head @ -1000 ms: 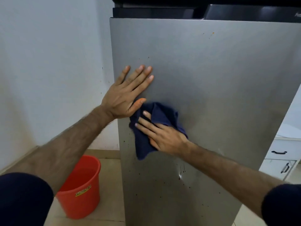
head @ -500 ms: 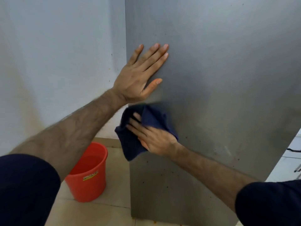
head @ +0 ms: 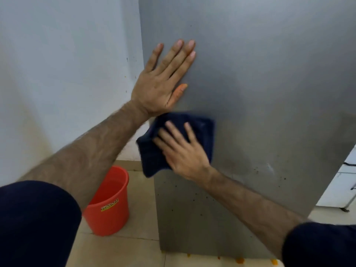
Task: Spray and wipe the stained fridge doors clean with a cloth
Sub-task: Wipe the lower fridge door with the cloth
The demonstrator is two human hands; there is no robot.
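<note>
Since half a second ago the right hand (head: 184,153) is sitting a little further right on the fridge door (head: 269,93), with the cloth (head: 152,155) carried along under it, and the view is tilting slightly so that more floor (head: 138,245) is showing below the door's bottom edge. The left hand (head: 161,81) is staying where it was, pressed flat against the door near its left edge, fingers (head: 179,54) spread and released, grasping nothing.

The right hand is lying palm-down on the dark blue cloth, its fingers stretched out and pinning the fabric against the metal rather than clenching it. The cloth is sitting just below the left hand, close to the door's left edge, and its lower left corner is hanging past that edge. The hand and cloth are looking blurred.

Dark specks (head: 194,197) are dotting the lower part of the door, below and to the right of the cloth. An orange bucket (head: 109,207) is standing on the tiled floor to the left of the fridge, beside the white wall (head: 63,74). Small orange bits (head: 239,260) are lying on the floor along the bottom edge of the fridge.
</note>
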